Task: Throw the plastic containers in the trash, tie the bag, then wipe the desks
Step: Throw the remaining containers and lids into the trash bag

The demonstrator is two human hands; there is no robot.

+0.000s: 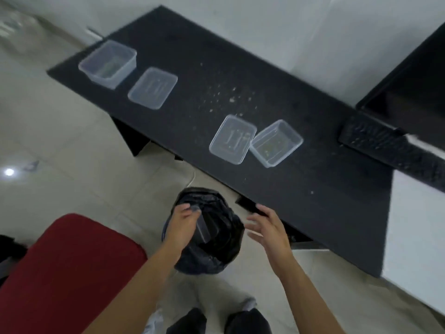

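Two dark trouser knees [216, 321] of yours show at the bottom edge, and a red chair seat [67, 268] sits to their left on the pale tiled floor [60, 145].

Just past them, both of your hands hang over the trash bin [207, 239], which stands on the floor in front of the desk and is lined with a black bag [224, 247]. Your left hand [183, 222] has its fingers curled down around a clear plastic piece [202, 229] and holds it in the mouth of the bin. Blur keeps you from telling whether it is a lid or a tub. Your right hand [267, 227] holds nothing: its fingers are spread and loosely bent, and it hangs beside the bin's right rim.

Beyond the bin runs the black desk [313, 213]. On its nearer part a clear lid [233, 139] lies flat with an open clear container [276, 142] touching its right edge. Pale crumbs [228, 95] are scattered on the desk just behind that pair.

Toward the far left end lies a second lid [153, 88], and just beside it, at the corner, stands a second open container [108, 63].

At the desk's right end lies a dark keyboard [375, 138], blurred.
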